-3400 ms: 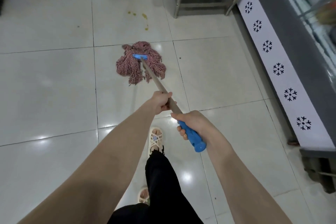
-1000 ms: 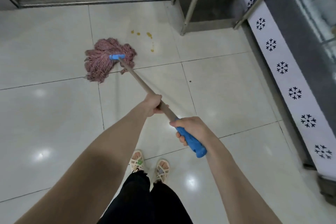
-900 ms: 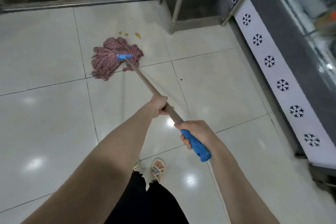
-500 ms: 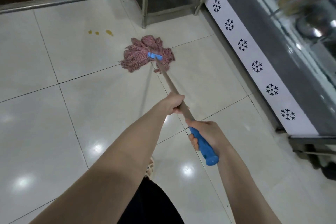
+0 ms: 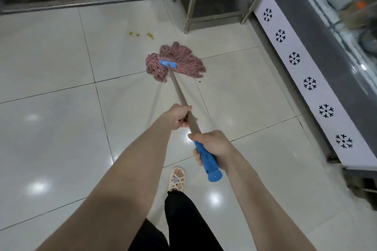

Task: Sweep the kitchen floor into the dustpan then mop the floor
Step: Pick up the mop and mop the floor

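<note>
Floor (image 5: 51, 128) lay glossy and open to the left and ahead, bounded at the top by a threshold (image 5: 61, 4) and a metal frame (image 5: 189, 6). On the right, a counter (image 5: 310, 83) with a snowflake panel ran along its edge. Yellow spots (image 5: 150, 35) sat just beyond the mop head (image 5: 179, 61), apart from it. The mop head lay spread flat on the tiles, well ahead of both hands. The left hand (image 5: 179, 117) gripped the shaft (image 5: 178, 91) midway. The right hand (image 5: 214, 144), nearer the body, was wrapped round the blue grip (image 5: 208, 161). One sandal (image 5: 177, 179) stood below the hands.
</note>
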Motion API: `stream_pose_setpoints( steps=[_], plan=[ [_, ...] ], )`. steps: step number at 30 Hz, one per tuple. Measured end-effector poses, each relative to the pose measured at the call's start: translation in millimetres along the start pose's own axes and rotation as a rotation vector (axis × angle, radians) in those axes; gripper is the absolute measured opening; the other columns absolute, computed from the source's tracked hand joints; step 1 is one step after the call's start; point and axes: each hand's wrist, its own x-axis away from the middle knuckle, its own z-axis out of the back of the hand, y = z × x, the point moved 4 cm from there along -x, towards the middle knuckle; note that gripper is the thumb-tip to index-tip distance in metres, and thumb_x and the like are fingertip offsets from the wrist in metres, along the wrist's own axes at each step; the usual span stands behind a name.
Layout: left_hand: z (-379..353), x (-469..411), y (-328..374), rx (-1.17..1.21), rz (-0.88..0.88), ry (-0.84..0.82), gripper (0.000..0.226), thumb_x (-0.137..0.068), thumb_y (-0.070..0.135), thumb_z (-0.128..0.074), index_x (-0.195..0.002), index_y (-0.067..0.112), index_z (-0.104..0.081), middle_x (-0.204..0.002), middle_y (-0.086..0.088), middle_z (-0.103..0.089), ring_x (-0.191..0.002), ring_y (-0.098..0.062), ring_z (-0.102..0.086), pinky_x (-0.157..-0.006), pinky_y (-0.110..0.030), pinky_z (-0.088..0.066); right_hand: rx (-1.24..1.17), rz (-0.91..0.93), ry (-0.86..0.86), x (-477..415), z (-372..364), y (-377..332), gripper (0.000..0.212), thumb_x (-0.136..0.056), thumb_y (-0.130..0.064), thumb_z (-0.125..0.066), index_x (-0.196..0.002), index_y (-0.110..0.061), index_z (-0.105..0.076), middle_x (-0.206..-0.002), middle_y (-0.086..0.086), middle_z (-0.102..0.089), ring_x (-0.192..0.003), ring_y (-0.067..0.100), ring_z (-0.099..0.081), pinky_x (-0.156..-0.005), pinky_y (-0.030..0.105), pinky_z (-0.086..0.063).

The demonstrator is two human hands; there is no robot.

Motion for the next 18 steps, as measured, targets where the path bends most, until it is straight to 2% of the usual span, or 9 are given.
stream_pose_setpoints(
  steps=[8, 13, 18],
  plan=[
    [148.9, 95.8, -85.1, 0.099, -0.023, 0.135, 0.030, -0.102, 0.014, -0.046, -0.117, -0.011, -0.046, -0.079, -0.017, -0.059, -0.068, -0.025, -0.063, -0.049, -0.031, -0.058, 0.175, -0.008, -0.136, 40.3, -136.4, 83.1, 0.022, -0.088, -0.013, -0.067, -0.088, -0.003, -0.048, -0.061, 0.011, -0.047, -0.031, 0.014, -0.046, -0.036, 0.018, -0.041],
    [240.6, 159.5, -147.0, 0.216, -0.021, 0.246, 0.025, -0.103, 0.013, -0.043, -0.114, -0.009, -0.045, -0.079, -0.018, -0.058, -0.071, -0.026, -0.061, -0.064, -0.038, -0.055, 0.269, -0.075, -0.250, 61.5, -218.5, 137.9, 0.025, -0.086, -0.015, -0.070, -0.093, -0.003, -0.049, -0.064, 0.009, -0.048, -0.033, 0.013, -0.047, -0.039, 0.018, -0.044],
    [312.8, 211.3, -206.3, 0.337, -0.006, 0.366, 0.022, -0.103, 0.012, -0.042, -0.107, -0.008, -0.046, -0.081, -0.017, -0.055, -0.072, -0.025, -0.060, -0.053, -0.038, -0.057, 0.421, -0.107, -0.355, 80.5, -281.2, 180.2, 0.024, -0.088, -0.016, -0.068, -0.095, -0.003, -0.049, -0.063, 0.009, -0.048, -0.030, 0.011, -0.047, -0.037, 0.016, -0.042]
  ],
)
